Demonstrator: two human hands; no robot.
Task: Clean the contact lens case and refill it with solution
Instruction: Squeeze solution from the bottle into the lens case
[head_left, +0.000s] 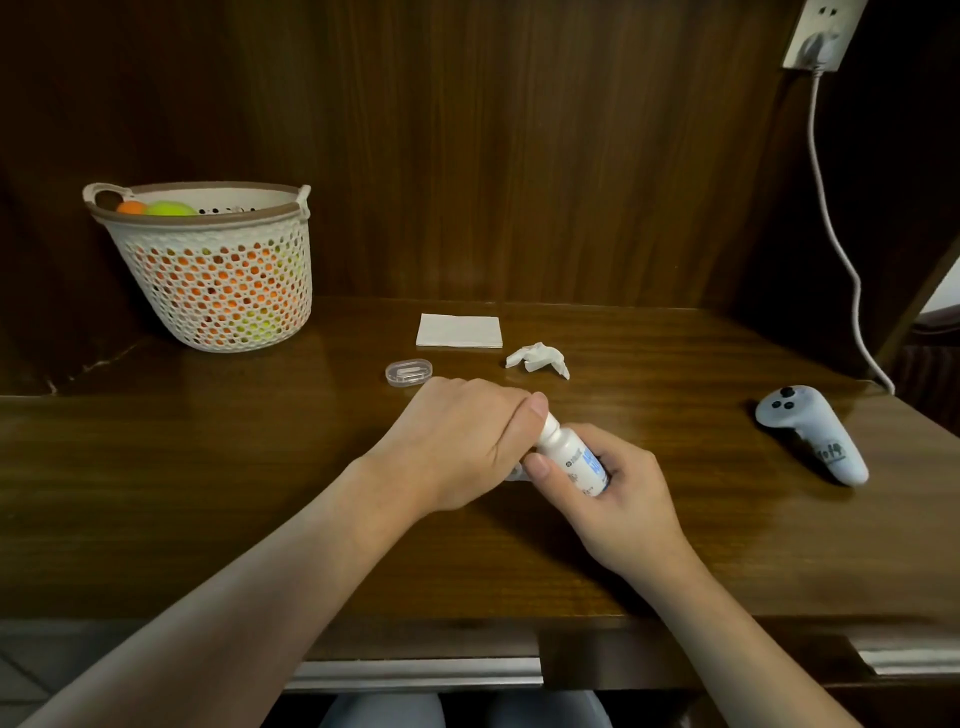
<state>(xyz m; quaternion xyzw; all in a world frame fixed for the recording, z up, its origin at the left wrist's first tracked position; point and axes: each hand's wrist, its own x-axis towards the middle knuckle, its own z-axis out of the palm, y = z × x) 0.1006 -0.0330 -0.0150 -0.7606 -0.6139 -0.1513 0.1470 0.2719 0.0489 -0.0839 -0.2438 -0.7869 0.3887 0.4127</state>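
A dark wooden desk (675, 545) stands against a dark wood-panelled back wall (467, 156), viewed from above and in front.

Grip state. The right hand (618, 499) grips one small white solution bottle (574, 457) with a blue-printed label. The fingers are curled round the bottle body and the thumb lies along its near side. The bottle is tilted, with its top pointing up and to the left. The left hand (457, 441) is curled over the top of the bottle, with the thumb and fingers closed round the cap end. The cap itself is hidden under the fingers, so it cannot be told whether it is on or off. Both hands are held just above the desk surface at its centre.

Position of the case. One clear plastic contact lens case (409, 372) lies flat on the desk, beyond the left hand and just beside its knuckles, apart from both hands. Neither hand touches it.

Item count.
- One folded white tissue (459, 331), lying flat behind the case.
- One crumpled white tissue (538, 359), to the right of the case, near the folded tissue.
- One white perforated basket (218, 270), at the rear left of the desk, holding orange and yellow-green balls; their number cannot be counted.
- One pale grey handheld controller (810, 431), lying at the right side of the desk, well apart from the hands.
- One white wall socket (821, 36) at the upper right, with one white cable (831, 218) running down from it.
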